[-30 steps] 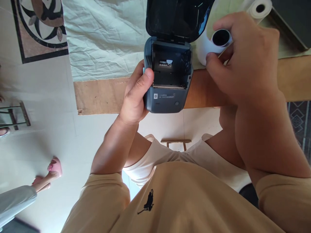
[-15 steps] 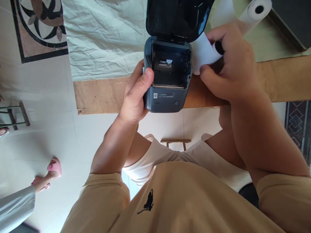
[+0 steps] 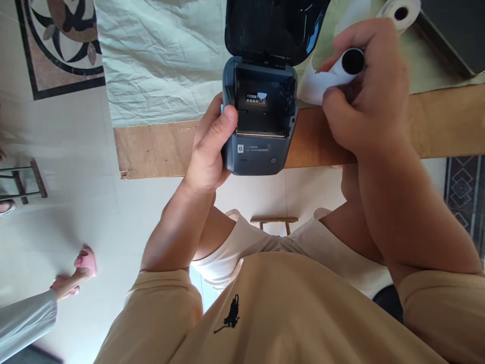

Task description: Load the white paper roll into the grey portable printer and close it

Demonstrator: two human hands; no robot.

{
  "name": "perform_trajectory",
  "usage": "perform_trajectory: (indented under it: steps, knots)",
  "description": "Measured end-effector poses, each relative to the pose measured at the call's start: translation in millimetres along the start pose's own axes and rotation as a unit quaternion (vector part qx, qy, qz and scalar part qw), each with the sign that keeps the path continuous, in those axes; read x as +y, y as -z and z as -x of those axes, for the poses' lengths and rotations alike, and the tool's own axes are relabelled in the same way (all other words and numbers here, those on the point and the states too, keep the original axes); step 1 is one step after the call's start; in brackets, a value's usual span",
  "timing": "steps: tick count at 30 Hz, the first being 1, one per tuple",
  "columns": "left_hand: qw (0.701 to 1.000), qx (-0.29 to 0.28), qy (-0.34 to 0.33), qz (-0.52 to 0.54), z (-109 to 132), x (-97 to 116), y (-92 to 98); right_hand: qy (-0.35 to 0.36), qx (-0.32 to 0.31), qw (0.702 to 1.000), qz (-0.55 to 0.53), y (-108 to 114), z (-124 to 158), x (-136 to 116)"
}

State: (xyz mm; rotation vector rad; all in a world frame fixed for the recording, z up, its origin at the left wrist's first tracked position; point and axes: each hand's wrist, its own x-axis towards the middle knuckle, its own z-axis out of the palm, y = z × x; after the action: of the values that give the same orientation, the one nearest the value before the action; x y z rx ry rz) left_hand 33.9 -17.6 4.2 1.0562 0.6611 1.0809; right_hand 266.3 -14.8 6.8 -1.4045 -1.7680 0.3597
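My left hand (image 3: pixel 212 144) grips a dark blue-grey portable label printer (image 3: pixel 257 154) by its left side, thumb on the rim. The printer's black lid (image 3: pixel 275 30) is swung up, and its paper bay shows bare inside, with a small printed label at the back. To the right of the printer, my right hand (image 3: pixel 373 96) pinches a small white paper roll (image 3: pixel 335 75), its dark hollow end facing me. A loose strip of the paper hangs out toward the printer. Some of my right fingers are hidden behind the roll.
A second white roll (image 3: pixel 401 12) lies at the upper right beside a dark flat box (image 3: pixel 454 38). Pale green cloth (image 3: pixel 162 60) covers the table, whose wooden edge (image 3: pixel 155 151) is in front of me. At the lower left are another person's legs in pink slippers (image 3: pixel 86 260).
My right hand has moved slightly up and right with the paper roll, away from the printer, turning the roll's dark end more toward me. The printer and left hand have barely shifted.
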Motion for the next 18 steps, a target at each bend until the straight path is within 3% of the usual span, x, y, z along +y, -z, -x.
perform_trajectory:
  steps: [5,11,18]
  knots:
    - [0.999,-0.016,-0.008,-0.034,-3.0,-5.9,9.3,0.019,-0.013,0.996,0.087,0.1,-2.1,2.3]
    - [0.999,-0.021,-0.008,-0.043,-3.3,-10.1,15.7,0.094,-0.017,0.995,0.032,0.1,-1.8,14.0]
    - [0.999,0.012,-0.005,-0.051,-2.8,-9.0,10.4,0.082,-0.012,0.995,0.061,-0.6,-0.1,11.6]
